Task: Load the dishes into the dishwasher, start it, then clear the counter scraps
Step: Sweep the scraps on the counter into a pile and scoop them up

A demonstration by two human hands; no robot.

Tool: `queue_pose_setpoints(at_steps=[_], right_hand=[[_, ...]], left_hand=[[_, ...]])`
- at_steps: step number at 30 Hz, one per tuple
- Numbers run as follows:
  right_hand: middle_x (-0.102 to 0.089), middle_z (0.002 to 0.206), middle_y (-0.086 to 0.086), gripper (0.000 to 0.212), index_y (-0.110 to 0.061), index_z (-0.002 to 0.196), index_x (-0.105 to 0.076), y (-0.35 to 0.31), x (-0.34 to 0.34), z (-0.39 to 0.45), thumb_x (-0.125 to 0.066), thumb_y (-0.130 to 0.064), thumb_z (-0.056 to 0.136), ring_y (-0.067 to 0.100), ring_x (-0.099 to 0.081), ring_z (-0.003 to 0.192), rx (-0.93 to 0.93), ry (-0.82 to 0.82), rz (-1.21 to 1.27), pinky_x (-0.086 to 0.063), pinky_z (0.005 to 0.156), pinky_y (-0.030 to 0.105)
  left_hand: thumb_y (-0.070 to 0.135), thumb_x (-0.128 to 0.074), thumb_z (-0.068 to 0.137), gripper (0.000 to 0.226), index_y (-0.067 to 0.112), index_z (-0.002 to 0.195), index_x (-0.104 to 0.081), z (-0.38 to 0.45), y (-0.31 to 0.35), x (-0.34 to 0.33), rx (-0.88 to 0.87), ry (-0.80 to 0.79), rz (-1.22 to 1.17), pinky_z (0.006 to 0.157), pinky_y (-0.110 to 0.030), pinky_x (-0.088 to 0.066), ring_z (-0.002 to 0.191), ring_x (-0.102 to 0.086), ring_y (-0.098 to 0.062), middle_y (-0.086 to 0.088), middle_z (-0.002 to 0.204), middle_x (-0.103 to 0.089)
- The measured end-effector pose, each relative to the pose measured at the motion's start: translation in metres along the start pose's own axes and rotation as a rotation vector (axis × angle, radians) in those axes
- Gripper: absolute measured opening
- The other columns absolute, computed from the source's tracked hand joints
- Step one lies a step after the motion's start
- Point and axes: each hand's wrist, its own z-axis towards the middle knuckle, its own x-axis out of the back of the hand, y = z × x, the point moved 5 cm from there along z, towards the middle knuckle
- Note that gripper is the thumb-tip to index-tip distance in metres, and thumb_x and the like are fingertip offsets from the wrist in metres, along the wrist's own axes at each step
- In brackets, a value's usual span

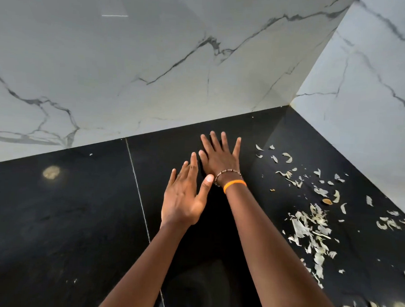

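Scraps, pale papery peelings and flakes [309, 230], lie strewn over the glossy black stone counter [55, 216], and they lie off to the right of both hands! The scatter runs as a long band along the right-hand wall, from the back corner down toward the near right edge, thickest in the middle and again at the bottom right. Right hand [220, 154] is out front, fingers spread and straight, palm down on or just over the dark surface near the white grey-veined marble backsplash [154, 70]; whether it truly presses the stone I cannot tell. It wears a beaded bracelet and an orange wristband [234, 185]. Left hand [185, 199] hovers just behind it, open, fingers straight and loosely together, thumb out, holding nothing. Right hand is plainly the nearer one to the peelings, with the nearest flakes just beside its little finger. My read: a sweep has to travel rightward and then gather along that band. No bowl, bin or dishwasher shows anywhere, so nothing in sight to receive them
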Motion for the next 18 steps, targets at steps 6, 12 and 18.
queue_pose_setpoints(at_steps=[6, 12, 18], right_hand=[[0.000, 0.158, 0.003, 0.086, -0.015, 0.149, -0.003, 0.052, -0.002, 0.009, -0.015, -0.071, 0.086, 0.023, 0.008, 0.146, -0.301, 0.003, 0.067, 0.023, 0.107, 0.054], [0.002, 0.158, 0.012, 0.089, -0.004, 0.147, 0.000, 0.119, 0.006, -0.086, -0.014, -0.068, 0.088, 0.022, 0.004, 0.146, -0.639, -0.054, 0.049, 0.018, 0.109, 0.054], [0.002, 0.157, 0.014, 0.082, -0.003, 0.147, -0.002, 0.080, 0.014, -0.175, -0.018, -0.060, 0.091, 0.027, 0.006, 0.145, -0.504, -0.008, -0.026, 0.030, 0.100, 0.054]], left_hand=[[0.072, 0.005, 0.080, 0.088, 0.021, 0.151, -0.003, 0.001, -0.002, -0.002, -0.025, 0.008, 0.083, 0.115, -0.025, 0.002, 0.145, -0.010, -0.010, 0.001, 0.155, -0.024], [0.074, 0.011, 0.078, 0.092, 0.019, 0.150, -0.001, 0.000, 0.003, -0.002, -0.051, -0.035, 0.157, 0.119, -0.034, -0.002, 0.145, -0.009, -0.015, -0.003, 0.155, -0.022], [0.071, 0.004, 0.080, 0.088, 0.019, 0.150, -0.001, 0.003, 0.001, -0.007, -0.073, -0.076, 0.234, 0.119, -0.040, -0.004, 0.146, -0.007, -0.018, -0.004, 0.156, -0.019]])
